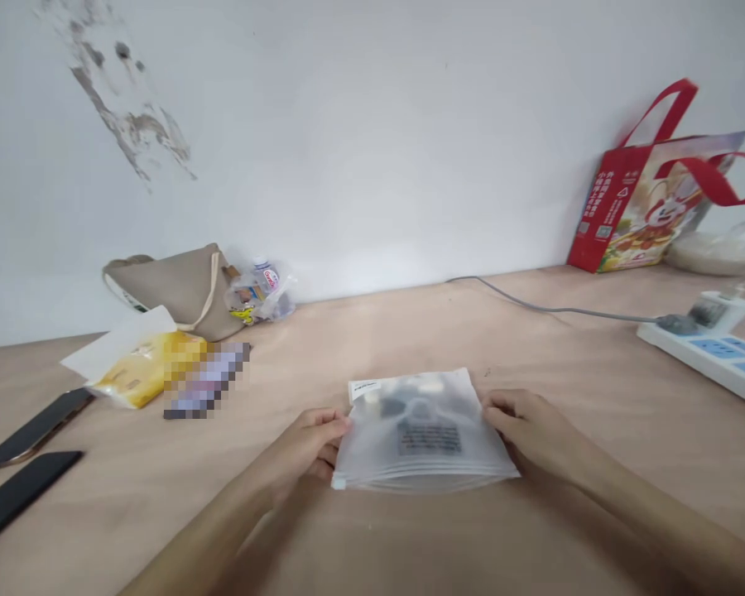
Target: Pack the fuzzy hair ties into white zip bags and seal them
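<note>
A frosted, translucent zip bag (422,434) with dark items inside lies flat on the wooden table (372,348), its sealed edge toward me. My left hand (310,451) grips the bag's left edge with curled fingers. My right hand (531,434) holds its right edge, fingers pinched on the plastic. Both forearms reach in from the bottom of the view.
A beige pouch (174,285) and a clear bag with a small bottle (261,290) sit at the back left by the wall. A yellow packet (136,372) and two dark phones (18,463) lie left. A red gift bag (646,207) and a white power strip (713,348) are right.
</note>
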`<state>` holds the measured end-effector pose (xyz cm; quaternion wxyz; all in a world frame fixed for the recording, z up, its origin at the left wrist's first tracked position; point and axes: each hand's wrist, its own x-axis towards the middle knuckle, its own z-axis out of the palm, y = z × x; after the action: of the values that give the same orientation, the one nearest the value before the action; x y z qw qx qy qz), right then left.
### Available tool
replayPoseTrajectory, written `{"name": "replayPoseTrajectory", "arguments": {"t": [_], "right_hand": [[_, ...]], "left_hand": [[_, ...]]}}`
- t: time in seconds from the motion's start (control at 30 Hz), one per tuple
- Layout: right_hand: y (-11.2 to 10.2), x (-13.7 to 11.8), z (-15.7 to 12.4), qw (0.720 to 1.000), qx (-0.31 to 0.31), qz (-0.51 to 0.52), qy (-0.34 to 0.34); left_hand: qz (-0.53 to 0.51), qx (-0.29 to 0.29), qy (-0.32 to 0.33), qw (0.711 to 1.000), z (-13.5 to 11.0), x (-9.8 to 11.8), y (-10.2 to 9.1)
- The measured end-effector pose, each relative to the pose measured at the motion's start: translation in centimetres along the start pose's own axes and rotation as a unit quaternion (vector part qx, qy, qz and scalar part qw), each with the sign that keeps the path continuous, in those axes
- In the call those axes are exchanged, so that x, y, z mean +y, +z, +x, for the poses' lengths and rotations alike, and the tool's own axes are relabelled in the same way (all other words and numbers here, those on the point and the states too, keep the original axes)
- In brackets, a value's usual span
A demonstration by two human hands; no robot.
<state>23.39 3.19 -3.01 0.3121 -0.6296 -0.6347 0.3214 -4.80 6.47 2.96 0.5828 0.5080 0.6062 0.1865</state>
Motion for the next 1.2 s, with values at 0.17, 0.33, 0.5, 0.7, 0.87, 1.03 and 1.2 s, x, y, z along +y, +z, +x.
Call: {"name": "replayPoseTrajectory", "arguments": {"t": [0.17,0.33,0.5,0.7,0.87,1.03,1.2], "right_hand": [[0.3,-0.2,-0.8,0.999,0.014,0.031,-0.021],[0.9,-1.3,-1.8,0.989,0.095,0.077,-0.078],[1.1,-1.8,-2.8,0.973,0.153,0.126,-0.121],[2.4,-1.7,-2.7,0.968,0.158,0.166,-0.101],[3.2,-2.4,-1.6,0.953,0.19,0.209,-0.109],[3.5,-2.8,-0.9,0.925,0.253,0.255,-0.123],[3.4,-2.7,-0.1,0.92,0.237,0.287,-0.12]], "left_hand": [[-0.037,-0.006,0.029,0.999,0.1,-0.9,0.8],[-0.019,0.095,0.207,0.974,-0.5,-1.9,2.0],[0.016,0.181,0.34,0.923,-1.1,-3.5,3.3],[0.014,0.194,0.354,0.915,-0.8,-4.3,4.2],[-0.063,0.23,0.368,0.899,0.5,-3.0,4.6],[-0.127,0.257,0.377,0.881,1.1,-2.1,4.5],[-0.209,0.245,0.357,0.877,2.0,-1.5,4.0]]}}
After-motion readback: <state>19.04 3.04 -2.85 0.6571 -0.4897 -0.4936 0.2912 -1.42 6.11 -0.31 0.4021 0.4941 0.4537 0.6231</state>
